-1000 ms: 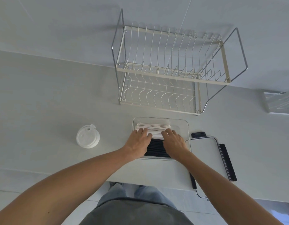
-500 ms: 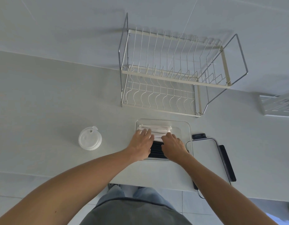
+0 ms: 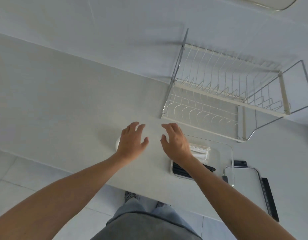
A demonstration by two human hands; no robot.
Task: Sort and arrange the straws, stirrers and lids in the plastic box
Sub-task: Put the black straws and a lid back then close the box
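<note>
- Head view: both hands were empty with fingers spread. The left hand (image 3: 132,141) hovered over the white cup lid (image 3: 117,143), hiding most of it; contact could not be told. The right hand (image 3: 175,142) hung above the clear plastic box's (image 3: 226,146) left edge.
- The box sat on the counter (image 3: 63,101), right of the lid, near the wire dish rack (image 3: 219,94).
- Inside lay white straws (image 3: 200,150) at the far end and black stirrers (image 3: 180,171) at the near end, seemingly sorted.
- The lid remained outside; the box's own cover (image 3: 245,184) lay off to the right.
</note>
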